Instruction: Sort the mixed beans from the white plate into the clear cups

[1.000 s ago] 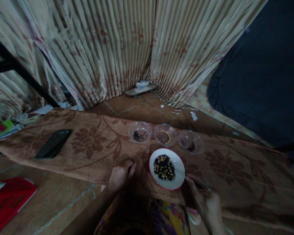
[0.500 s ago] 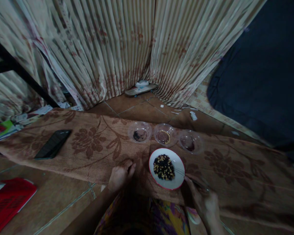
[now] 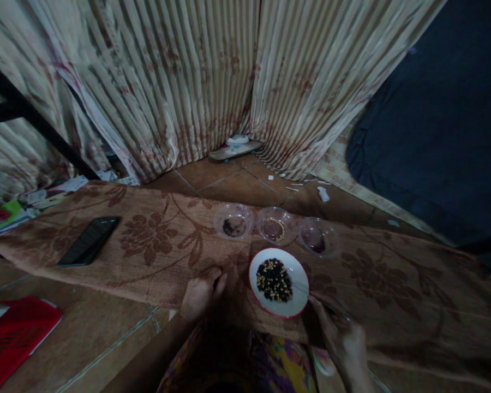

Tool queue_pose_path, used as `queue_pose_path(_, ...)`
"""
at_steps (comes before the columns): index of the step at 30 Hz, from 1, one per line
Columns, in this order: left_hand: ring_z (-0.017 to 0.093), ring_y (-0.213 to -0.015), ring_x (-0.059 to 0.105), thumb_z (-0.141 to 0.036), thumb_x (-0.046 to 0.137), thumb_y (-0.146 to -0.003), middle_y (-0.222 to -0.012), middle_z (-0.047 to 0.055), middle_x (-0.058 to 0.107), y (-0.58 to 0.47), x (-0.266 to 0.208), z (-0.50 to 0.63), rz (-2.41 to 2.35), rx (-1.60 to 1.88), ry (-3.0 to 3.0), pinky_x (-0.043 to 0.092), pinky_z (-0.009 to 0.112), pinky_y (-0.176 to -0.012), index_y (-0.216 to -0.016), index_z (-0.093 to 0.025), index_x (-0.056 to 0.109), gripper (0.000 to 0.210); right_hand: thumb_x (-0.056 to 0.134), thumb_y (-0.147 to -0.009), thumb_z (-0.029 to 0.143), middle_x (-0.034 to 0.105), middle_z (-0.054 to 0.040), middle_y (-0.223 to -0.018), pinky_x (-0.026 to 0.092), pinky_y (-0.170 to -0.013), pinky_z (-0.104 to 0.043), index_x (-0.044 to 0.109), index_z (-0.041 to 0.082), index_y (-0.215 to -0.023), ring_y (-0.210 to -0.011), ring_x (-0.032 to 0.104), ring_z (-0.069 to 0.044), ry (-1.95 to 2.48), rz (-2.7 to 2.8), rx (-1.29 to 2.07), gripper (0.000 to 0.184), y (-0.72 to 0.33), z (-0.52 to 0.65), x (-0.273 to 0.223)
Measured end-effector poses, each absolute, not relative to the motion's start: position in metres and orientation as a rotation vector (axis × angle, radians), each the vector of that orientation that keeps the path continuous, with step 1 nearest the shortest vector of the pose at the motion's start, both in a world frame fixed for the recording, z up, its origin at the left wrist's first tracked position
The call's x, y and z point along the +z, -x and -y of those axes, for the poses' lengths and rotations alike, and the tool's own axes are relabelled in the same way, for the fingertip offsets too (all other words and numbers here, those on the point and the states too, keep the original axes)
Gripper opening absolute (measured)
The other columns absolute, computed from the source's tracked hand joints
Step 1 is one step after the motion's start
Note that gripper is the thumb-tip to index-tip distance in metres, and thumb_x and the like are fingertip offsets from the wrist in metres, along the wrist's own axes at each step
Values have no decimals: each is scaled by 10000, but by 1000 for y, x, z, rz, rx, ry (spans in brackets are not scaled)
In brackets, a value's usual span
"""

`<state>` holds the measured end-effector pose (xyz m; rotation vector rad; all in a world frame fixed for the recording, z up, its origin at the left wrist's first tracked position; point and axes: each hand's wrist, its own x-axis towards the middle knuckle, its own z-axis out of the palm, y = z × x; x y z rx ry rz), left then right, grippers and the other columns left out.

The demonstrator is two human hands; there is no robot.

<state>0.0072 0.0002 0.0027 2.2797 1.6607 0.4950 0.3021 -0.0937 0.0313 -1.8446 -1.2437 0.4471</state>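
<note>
A white plate with a red rim (image 3: 299,305) lies on the brown cloth, holding a mix of black and pale yellow beans (image 3: 273,279). My right hand (image 3: 341,333) is closed around a fork (image 3: 299,286) at the plate's right edge. The thin tines lie inside the plate beside the beans; part of the handle is hidden by my fingers. To the left of the plate, my left hand (image 3: 202,292) rests on the cloth with its fingers curled and nothing visible in them. Behind the plate stand three clear plastic bowls: a left one (image 3: 234,221) with dark bits, a middle one (image 3: 275,225) with pale beans, and a right one (image 3: 319,237) with something dark.
A black phone (image 3: 89,241) lies on the left of the cloth-covered table (image 3: 155,278). Papers (image 3: 65,185) are stacked at the far left. A red bag (image 3: 20,333) is on the floor. Striped curtains (image 3: 196,82) hang behind a skateboard (image 3: 235,149); dark fabric (image 3: 429,120) is at right.
</note>
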Motion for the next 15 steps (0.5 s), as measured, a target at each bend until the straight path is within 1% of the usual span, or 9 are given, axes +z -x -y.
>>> queue_pose_path(5,161,-736,661,-331,393,-961,-775,23,680,-7,3,0,-1670,499,-2282,433,247,-634,-765,-222,574,288,641,-776,528,748,-92,-922,575,-691,-314,757,203,-812,-856,708,-254,1873,1196,431,347,-304,94,35)
queue_pose_path(10,158,-759,666,-339,391,-968,-794,22,690,-6,0,0,-1662,470,-2280,436,242,-660,-778,-220,571,288,640,-780,517,745,-88,-936,570,-739,-326,754,205,-823,-883,703,-252,1866,1231,400,336,-307,93,35)
queue_pose_path(15,165,-758,664,-326,389,-968,-784,26,693,-7,2,0,-1670,477,-2269,427,251,-653,-775,-218,577,290,630,-779,530,749,-87,-919,566,-782,-350,757,208,-820,-902,700,-261,1888,1214,461,349,-303,92,34)
